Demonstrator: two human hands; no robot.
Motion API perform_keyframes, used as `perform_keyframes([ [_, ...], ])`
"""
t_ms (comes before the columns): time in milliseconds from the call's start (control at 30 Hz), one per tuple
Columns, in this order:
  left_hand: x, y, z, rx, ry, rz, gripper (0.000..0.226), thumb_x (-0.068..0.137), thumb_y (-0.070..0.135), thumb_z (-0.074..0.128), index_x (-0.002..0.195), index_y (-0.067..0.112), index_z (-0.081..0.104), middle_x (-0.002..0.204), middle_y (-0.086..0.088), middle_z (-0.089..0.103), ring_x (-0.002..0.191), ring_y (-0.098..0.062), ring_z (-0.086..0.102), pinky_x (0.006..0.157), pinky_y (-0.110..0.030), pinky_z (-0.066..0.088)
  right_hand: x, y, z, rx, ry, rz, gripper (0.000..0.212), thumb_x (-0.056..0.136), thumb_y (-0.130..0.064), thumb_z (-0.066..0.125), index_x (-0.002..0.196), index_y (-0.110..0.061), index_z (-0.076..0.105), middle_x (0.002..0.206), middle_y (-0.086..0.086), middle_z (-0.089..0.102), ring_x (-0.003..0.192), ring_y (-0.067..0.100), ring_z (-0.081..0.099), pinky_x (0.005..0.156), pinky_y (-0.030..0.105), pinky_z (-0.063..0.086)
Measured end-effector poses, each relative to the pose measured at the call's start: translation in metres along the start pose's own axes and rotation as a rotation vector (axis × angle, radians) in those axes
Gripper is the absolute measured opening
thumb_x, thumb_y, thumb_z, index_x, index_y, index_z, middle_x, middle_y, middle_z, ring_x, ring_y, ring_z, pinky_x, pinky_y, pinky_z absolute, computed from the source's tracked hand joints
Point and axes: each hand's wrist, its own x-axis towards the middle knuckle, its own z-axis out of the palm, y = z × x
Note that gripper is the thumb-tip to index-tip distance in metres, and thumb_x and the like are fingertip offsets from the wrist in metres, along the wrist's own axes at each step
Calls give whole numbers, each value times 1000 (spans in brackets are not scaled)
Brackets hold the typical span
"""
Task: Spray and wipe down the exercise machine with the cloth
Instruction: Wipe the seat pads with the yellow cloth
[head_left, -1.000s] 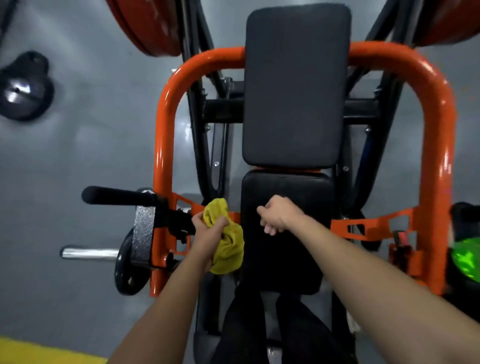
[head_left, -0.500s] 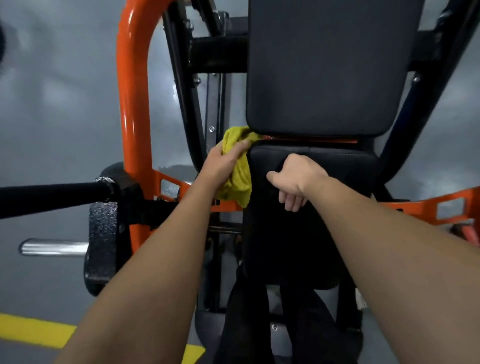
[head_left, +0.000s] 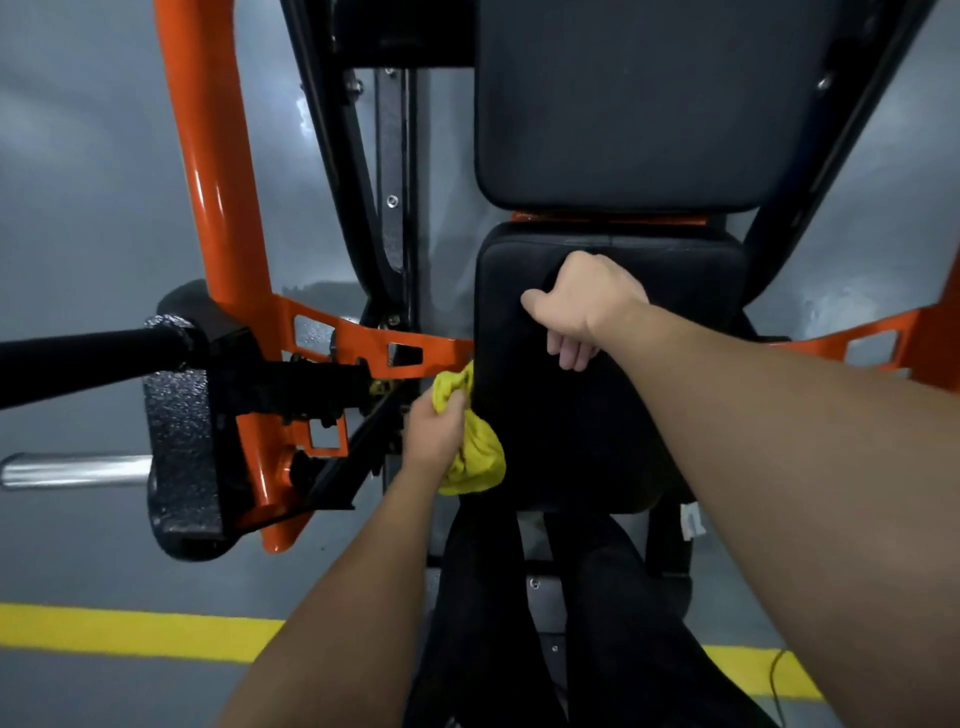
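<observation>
Bunched in the gripping left hand (head_left: 435, 434), the yellow cloth (head_left: 475, 460) sits against the left edge of the black seat pad (head_left: 582, 441), whose length runs near to far (the right hand (head_left: 584, 306), curled on nothing, rests near its far end).

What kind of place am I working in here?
Most likely a gym: an orange-framed exercise machine with black padded seat and back pad, a chrome weight-plate peg, and a grey floor marked with a yellow line.
</observation>
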Motion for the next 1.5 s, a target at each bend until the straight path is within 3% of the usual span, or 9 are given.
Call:
perform_keyframes([
  [167, 25, 68, -9, -59, 44, 246, 22, 89, 24, 64, 70, 15, 61, 67, 0, 58, 65, -16, 56, 67, -35, 49, -1, -2, -1, 17, -9, 4, 54, 95, -37, 45, 65, -3, 75, 57, 9, 71, 53, 22, 73, 80, 39, 62],
  [400, 37, 168, -16, -36, 80, 542, 27, 78, 32, 64, 58, 24, 47, 58, 9, 46, 58, -14, 46, 59, -33, 43, 5, -2, -4, 97, -117, 52, 50, 95, -31, 49, 70, 5, 73, 63, 20, 71, 60, 34, 74, 81, 45, 63],
  [700, 29, 15, -2, -273, 156, -9, 17, 92, 25, 56, 95, 22, 72, 99, -6, 74, 98, -30, 71, 93, -49, 58, 2, -5, -5, 71, -113, 63, 50, 95, -30, 47, 70, 4, 73, 62, 19, 71, 60, 34, 74, 78, 46, 64],
  [800, 19, -39, 6, 22, 20, -162, 23, 100, 24, 55, 114, 15, 72, 109, -13, 72, 107, -37, 67, 95, -44, 53, 1, -3, -5, 71, -99, 58, 49, 93, -30, 47, 70, 2, 74, 61, 16, 71, 58, 31, 74, 77, 43, 64],
  [967, 12, -61, 17, -39, 56, -337, 21, 96, 30, 59, 89, 16, 73, 88, -9, 72, 93, -35, 70, 86, -43, 57, 2, 1, -4, 59, -69, 31, 50, 95, -33, 47, 69, 0, 76, 60, 13, 72, 57, 27, 74, 77, 39, 64],
  [1100, 30, -9, 0, -108, 41, -129, 14, 91, 26, 62, 89, 17, 72, 86, -6, 71, 91, -33, 71, 89, -55, 58, 1, 1, -3, 54, -66, 23, 49, 93, -32, 47, 68, -1, 76, 59, 13, 71, 56, 27, 74, 77, 40, 64],
  [1233, 30, 107, -13, -172, 99, 355, 23, 93, 13, 58, 76, 24, 67, 73, 3, 62, 69, -10, 61, 69, -33, 53, 0, 1, -4, 56, -68, 24, 50, 93, -33, 47, 68, -1, 76, 59, 13, 71, 56, 28, 74, 78, 41, 64],
  [1300, 28, 157, -18, -131, 119, 510, 18, 90, 17, 57, 76, 25, 64, 71, 5, 61, 68, -10, 59, 69, -31, 52, -2, -1, -4, 60, -76, 26, 49, 92, -32, 47, 69, 0, 76, 59, 13, 71, 57, 28, 74, 78, 41, 64],
  [1500, 41, 153, -14, -35, 71, 366, 13, 81, 33, 58, 69, 28, 60, 66, 13, 61, 70, -14, 60, 75, -35, 54, -3, -1, -5, 51, -75, 26, 47, 90, -30, 47, 68, 0, 76, 59, 13, 71, 56, 27, 74, 77, 41, 64],
])
